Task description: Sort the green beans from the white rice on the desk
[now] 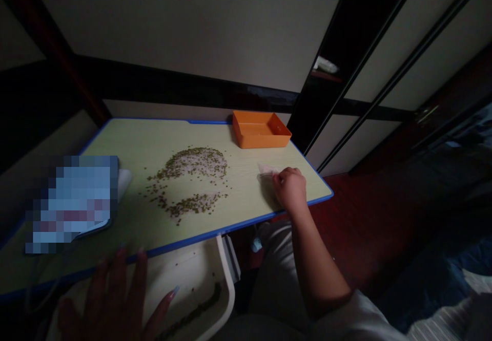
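My right hand (291,189) is closed near the right end of the table, its fingers round a pale, thin, crumpled piece (265,169). Whether that is tissue or film I cannot tell. My left hand (111,292) is spread at the table's front edge, above the open white drawer (226,300), holding nothing. Between the hands lie small green beans mixed with white grains: a larger heap (196,162) at the back and a smaller heap (196,204) in front. Dark green bits (203,307) lie along the drawer's bottom.
An orange rectangular bin (265,141) stands at the table's back right corner. To the left sits a blurred-out device (77,197) with a white roll-like thing (123,179) behind it. The pale table (238,218) has a blue rim; cabinet panels (200,23) rise behind.
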### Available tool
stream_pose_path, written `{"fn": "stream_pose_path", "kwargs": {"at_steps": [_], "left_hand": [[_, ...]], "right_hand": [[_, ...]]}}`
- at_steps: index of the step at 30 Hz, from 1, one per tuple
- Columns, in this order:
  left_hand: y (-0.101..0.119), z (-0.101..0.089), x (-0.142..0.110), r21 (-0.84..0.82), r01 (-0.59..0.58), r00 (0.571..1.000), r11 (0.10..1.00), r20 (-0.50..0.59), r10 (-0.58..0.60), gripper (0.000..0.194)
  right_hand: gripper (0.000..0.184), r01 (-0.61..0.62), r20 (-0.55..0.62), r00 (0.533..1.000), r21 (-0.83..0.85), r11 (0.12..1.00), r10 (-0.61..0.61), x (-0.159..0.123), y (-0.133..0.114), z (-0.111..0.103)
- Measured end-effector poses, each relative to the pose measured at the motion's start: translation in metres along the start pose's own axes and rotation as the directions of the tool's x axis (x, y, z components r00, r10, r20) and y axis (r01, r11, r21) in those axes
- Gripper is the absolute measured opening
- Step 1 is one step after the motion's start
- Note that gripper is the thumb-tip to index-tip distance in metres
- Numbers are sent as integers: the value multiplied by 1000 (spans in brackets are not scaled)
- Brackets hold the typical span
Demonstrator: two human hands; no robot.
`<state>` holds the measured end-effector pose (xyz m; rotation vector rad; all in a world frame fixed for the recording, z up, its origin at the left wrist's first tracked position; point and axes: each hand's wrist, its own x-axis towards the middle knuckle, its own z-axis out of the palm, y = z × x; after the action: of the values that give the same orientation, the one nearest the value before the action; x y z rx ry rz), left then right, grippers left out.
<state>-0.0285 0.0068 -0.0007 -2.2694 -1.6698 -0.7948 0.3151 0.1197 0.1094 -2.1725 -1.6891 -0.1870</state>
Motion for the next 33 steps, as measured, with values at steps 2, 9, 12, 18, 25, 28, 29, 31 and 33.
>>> {"fn": "stream_pose_path", "kwargs": {"at_steps": [2,9,12,18,25,28,29,31,33], "left_hand": [[1,1,0,27,0,1000,1000,-31,1,85],[6,-3,1,71,22,1000,997,-1,-22,86],[7,-7,2,88,8,1000,996,21,-10,84],[8,-8,2,110,5,1000,994,17,-7,85],[9,-6,0,92,34,999,995,9,-35,83],[9,-4,0,96,40,999,995,-6,-39,81],[9,-4,0,99,40,999,994,-7,-39,81],[10,-5,0,105,38,999,994,-1,-38,83],[11,-6,0,108,48,999,993,9,-49,83]], "right_hand": [[33,18,-34,999,23,1000,-17,1,-2,1],[32,149,54,987,71,986,-153,-1,-45,14],[32,192,89,975,111,975,-202,1,-63,17],[32,290,149,935,205,935,-323,-5,-82,18],[33,319,212,892,327,889,-398,-15,-91,15],[34,345,217,874,355,869,-435,-19,-95,14],[34,349,216,870,364,864,-443,-21,-96,13],[34,352,216,865,383,854,-453,-23,-99,13],[34,356,215,858,405,842,-467,-24,-100,13]]}}
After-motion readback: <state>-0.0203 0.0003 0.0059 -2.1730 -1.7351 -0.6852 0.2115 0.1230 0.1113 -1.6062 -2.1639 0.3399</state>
